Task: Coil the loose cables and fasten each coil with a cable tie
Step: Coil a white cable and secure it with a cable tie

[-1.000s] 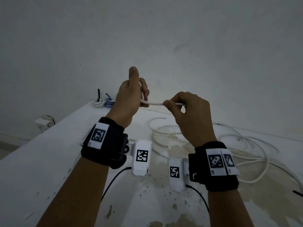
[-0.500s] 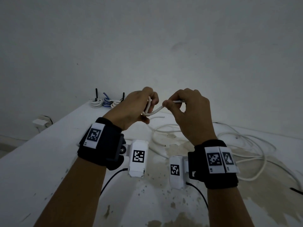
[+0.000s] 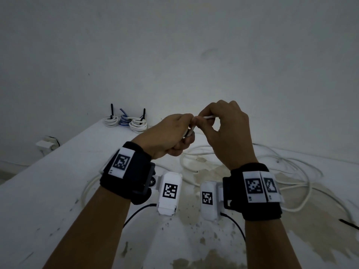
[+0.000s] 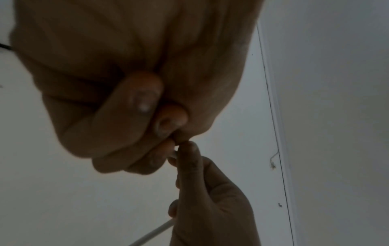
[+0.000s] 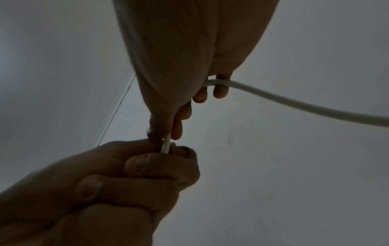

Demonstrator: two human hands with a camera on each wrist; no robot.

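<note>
Hands have closed the gap: a second ago they were apart with a short straight run of white cable (image 3: 208, 117) between them, left hand (image 3: 171, 136) raised with thumb up; now the left hand is lower and its fingers are curled round the cable's near end, butted right against the right hand (image 3: 227, 133). The right hand pinches the cable between thumb and forefinger, and in the right wrist view the cable also passes under its lower fingers (image 5: 220, 86) and trails off to the side. Both are held up off the bench (image 3: 48, 191). Reads as the first small loop being formed: the right hand feeding length in, the left collecting it. I can't tell how many turns sit in the left fist; it hides them in all three views. The bulk of this cable is unchanged, in loose loops on the bench beyond and to the right of the hands, so this coil is barely started. Three finished coils (image 3: 124, 122) stand at the far left end of the bench by the wall, two white, one blue, with dark ties sticking up from the two white ones. A dark strip (image 3: 348, 224) lies at the right edge, possibly the next cable tie, too small to be sure. Next: slide the right hand back along the cable and bring in another loop, matching size.
</note>
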